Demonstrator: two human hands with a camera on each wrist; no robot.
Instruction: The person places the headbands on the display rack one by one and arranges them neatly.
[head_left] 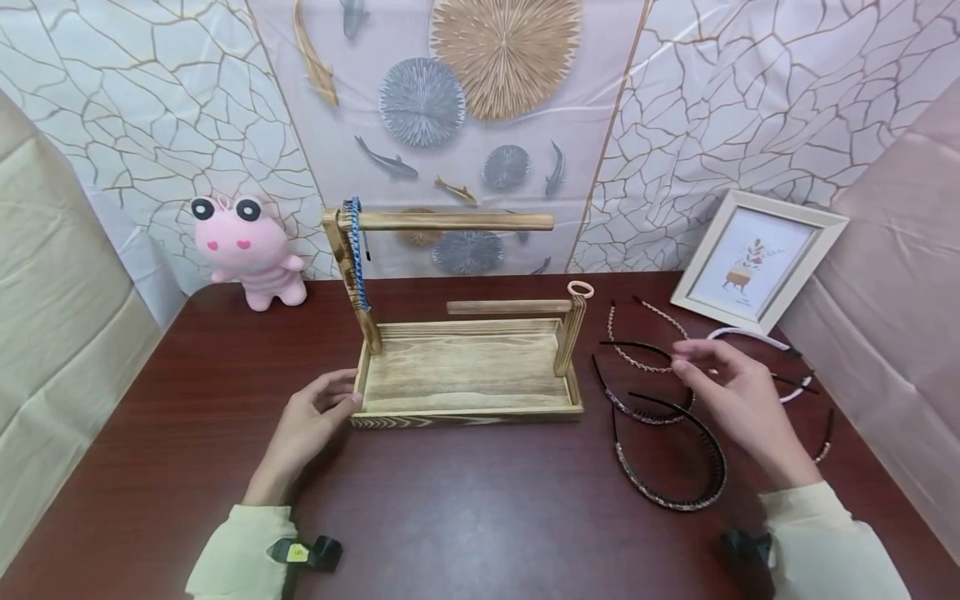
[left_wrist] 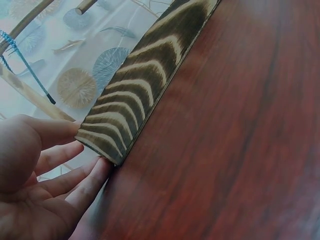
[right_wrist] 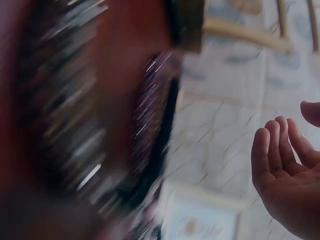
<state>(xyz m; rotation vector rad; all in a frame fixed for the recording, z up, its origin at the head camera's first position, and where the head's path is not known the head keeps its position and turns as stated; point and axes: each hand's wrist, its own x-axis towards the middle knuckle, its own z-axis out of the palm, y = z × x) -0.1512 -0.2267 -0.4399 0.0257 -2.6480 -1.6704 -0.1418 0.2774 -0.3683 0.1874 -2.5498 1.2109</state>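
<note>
A wooden rack with a shallow tray base stands mid-table. My left hand holds the left end of its base, thumb at the rim and fingers along the end, as the left wrist view shows at the striped front wall. A blue braided headband hangs on the rack's upper bar, near the left post. My right hand hovers over several headbands on the right, fingers relaxed and bent, with nothing between them. Nearest it are a black toothed headband and a beaded headband.
A white headband and a braided one lie farther back. A picture frame leans at the back right. A pink plush toy sits at the back left. The lower bar joins a short post topped with a ring.
</note>
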